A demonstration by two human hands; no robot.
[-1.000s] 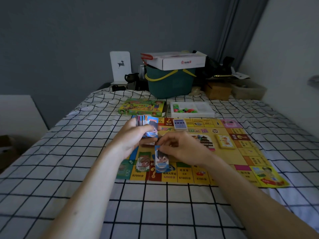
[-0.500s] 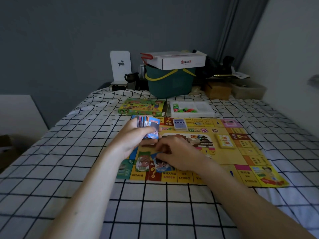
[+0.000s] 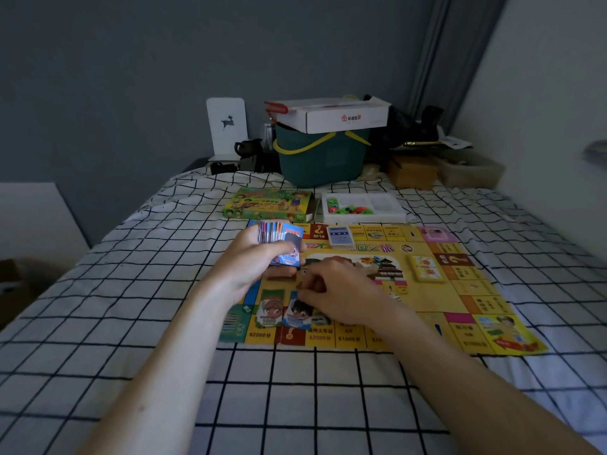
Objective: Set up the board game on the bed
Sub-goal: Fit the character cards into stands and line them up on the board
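The game board [image 3: 430, 303] lies flat on the checked bed cover [image 3: 138, 323], its near edge toward the person. The left hand [image 3: 253, 264] grips a thick stack of cards [image 3: 279, 239] upright above the board's left side, thumb across the front card. The right hand [image 3: 338, 297] sits low over the board with its fingers curled, resting on a blue card [image 3: 297, 311] (whether it pinches the card I cannot tell); a green card [image 3: 271, 308] lies just beside that one. Farther back on the board sit a blue deck [image 3: 340, 235] and a yellow deck [image 3: 425, 269]. Beyond the board are the game box [image 3: 267, 204] and a white tray [image 3: 363, 208] of coloured pieces.
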